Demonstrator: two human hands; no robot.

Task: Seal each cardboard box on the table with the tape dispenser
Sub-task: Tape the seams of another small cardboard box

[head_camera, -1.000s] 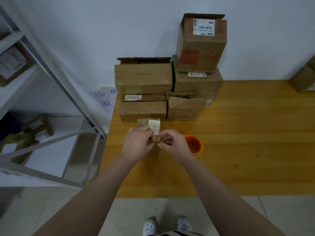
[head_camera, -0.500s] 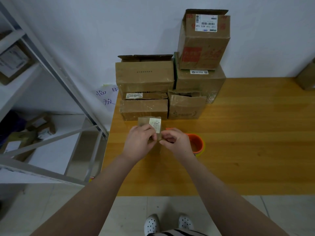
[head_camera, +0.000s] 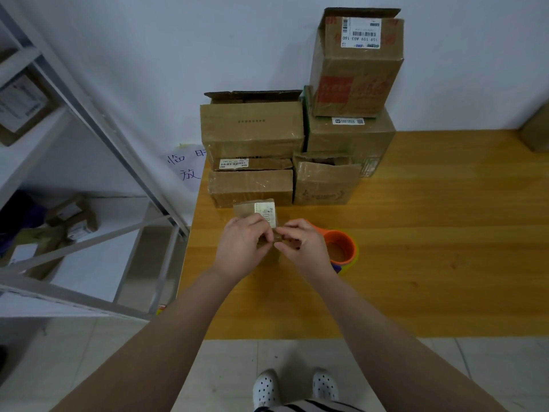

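Looks like early days to me. The stacked brown cardboard boxes [head_camera: 252,129] by the wall mostly have raised or loose flaps, and the round orange tape dispenser [head_camera: 341,248] lies on the wooden bench [head_camera: 430,233] with nobody holding it, just beside the right hand [head_camera: 303,248]. The small brown cardboard box with a white label [head_camera: 255,210] sits in front of the stack. The left hand [head_camera: 242,248] and the right both have their fingers curled in, pinching its near top edge, probably closing the flaps. Can't make out any tape on it.
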